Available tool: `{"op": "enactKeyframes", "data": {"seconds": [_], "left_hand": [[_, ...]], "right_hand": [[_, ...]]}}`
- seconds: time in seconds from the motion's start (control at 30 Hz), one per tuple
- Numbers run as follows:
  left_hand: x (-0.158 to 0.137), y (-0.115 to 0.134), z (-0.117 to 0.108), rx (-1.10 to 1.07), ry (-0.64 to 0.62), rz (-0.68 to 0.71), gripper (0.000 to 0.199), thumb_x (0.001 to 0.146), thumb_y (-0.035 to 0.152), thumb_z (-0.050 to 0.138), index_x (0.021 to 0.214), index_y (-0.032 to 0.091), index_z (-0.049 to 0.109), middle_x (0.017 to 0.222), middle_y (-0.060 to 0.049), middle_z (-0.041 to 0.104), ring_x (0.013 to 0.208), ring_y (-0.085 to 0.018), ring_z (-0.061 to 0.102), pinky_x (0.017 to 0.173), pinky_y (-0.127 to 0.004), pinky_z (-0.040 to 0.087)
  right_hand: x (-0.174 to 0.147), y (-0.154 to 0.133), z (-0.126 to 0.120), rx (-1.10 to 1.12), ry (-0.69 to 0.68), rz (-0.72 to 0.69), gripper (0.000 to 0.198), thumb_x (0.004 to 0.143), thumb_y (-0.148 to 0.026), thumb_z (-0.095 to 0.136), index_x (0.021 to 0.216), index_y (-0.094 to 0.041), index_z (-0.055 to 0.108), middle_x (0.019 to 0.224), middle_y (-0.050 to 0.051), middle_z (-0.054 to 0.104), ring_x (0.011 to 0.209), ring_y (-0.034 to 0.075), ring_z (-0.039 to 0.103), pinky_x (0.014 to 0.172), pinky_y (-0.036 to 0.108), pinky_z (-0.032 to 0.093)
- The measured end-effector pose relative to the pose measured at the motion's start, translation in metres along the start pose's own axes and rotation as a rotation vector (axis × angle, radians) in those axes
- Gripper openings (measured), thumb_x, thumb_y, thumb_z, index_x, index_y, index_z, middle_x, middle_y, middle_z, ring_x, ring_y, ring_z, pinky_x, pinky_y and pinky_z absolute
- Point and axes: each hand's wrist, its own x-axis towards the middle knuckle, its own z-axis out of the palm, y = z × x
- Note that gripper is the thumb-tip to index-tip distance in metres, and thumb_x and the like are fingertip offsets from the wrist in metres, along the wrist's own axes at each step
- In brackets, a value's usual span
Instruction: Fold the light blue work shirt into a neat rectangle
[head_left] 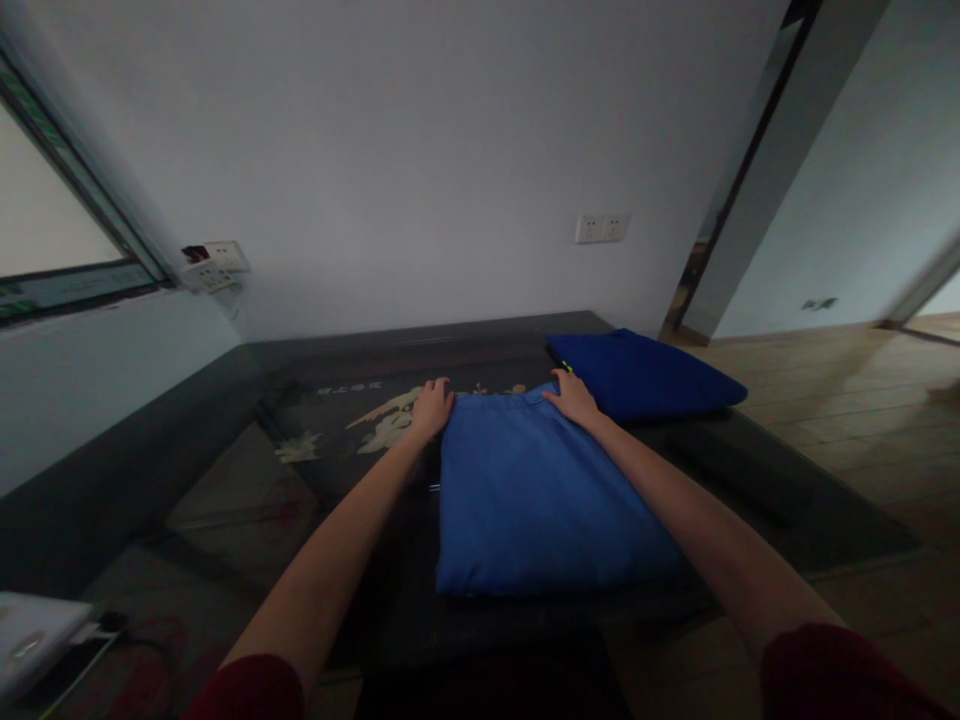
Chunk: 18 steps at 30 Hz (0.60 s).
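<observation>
A folded blue cloth garment (536, 490) lies on the dark table in front of me, its narrower end away from me. My left hand (433, 408) is at its far left corner, thumb against the cloth's edge and fingers apart from the thumb over the tabletop. At the far right corner, my right hand (574, 398) has its thumb on the cloth and its fingers spread beyond the edge. Both forearms reach along the garment's sides. Just right of my right hand lies a darker blue folded cloth (645, 375).
The dark glossy table (487, 345) carries a floral pattern and meets a pale wall (420, 180). Wall sockets (602, 229) sit above it. A white device (37, 640) with a cable lies at lower left. Wooden floor (817, 385) extends on the right.
</observation>
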Motion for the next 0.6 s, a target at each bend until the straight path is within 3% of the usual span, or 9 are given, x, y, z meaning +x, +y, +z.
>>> {"op": "enactKeyframes", "data": {"seconds": [0.07, 0.17, 0.27, 0.43, 0.6], "left_hand": [[-0.003, 0.008, -0.009, 0.01, 0.034, 0.054, 0.038, 0.092, 0.026, 0.042, 0.129, 0.017, 0.049, 0.128, -0.015, 0.052, 0.12, -0.026, 0.047, 0.102, -0.039, 0.036], [-0.013, 0.023, -0.013, 0.04, -0.022, 0.255, 0.033, 0.094, 0.03, 0.041, 0.121, 0.019, 0.056, 0.126, -0.01, 0.055, 0.12, -0.024, 0.046, 0.105, -0.039, 0.034], [-0.033, 0.033, -0.002, 0.084, -0.103, 0.435, 0.037, 0.094, 0.037, 0.04, 0.124, 0.021, 0.055, 0.13, -0.009, 0.054, 0.124, -0.024, 0.045, 0.109, -0.044, 0.029], [-0.059, 0.029, 0.027, 0.143, -0.171, 0.401, 0.05, 0.095, 0.047, 0.032, 0.141, 0.027, 0.039, 0.15, -0.006, 0.036, 0.139, -0.025, 0.028, 0.115, -0.05, 0.017], [-0.06, 0.021, 0.036, 0.174, -0.211, 0.397, 0.053, 0.096, 0.05, 0.027, 0.146, 0.031, 0.03, 0.155, -0.001, 0.025, 0.143, -0.023, 0.02, 0.116, -0.048, 0.014]], "right_hand": [[-0.005, -0.006, -0.011, -0.032, 0.042, -0.072, 0.05, 0.084, -0.031, 0.059, 0.13, -0.016, 0.048, 0.13, 0.018, 0.051, 0.122, 0.032, 0.046, 0.101, 0.045, 0.037], [-0.019, -0.019, -0.02, -0.091, 0.068, -0.253, 0.048, 0.089, -0.034, 0.049, 0.133, -0.016, 0.047, 0.132, 0.015, 0.049, 0.125, 0.03, 0.043, 0.104, 0.045, 0.036], [-0.04, -0.028, -0.013, -0.148, -0.04, -0.37, 0.05, 0.091, -0.037, 0.044, 0.135, -0.013, 0.046, 0.137, 0.015, 0.047, 0.129, 0.028, 0.041, 0.109, 0.043, 0.033], [-0.068, -0.009, 0.007, -0.239, -0.269, -0.28, 0.061, 0.093, -0.047, 0.036, 0.141, -0.009, 0.04, 0.148, 0.018, 0.034, 0.138, 0.03, 0.03, 0.111, 0.05, 0.028], [-0.072, 0.013, 0.008, -0.216, -0.308, -0.248, 0.064, 0.094, -0.058, 0.023, 0.146, -0.022, 0.031, 0.154, 0.009, 0.024, 0.142, 0.026, 0.019, 0.111, 0.059, 0.018]]}}
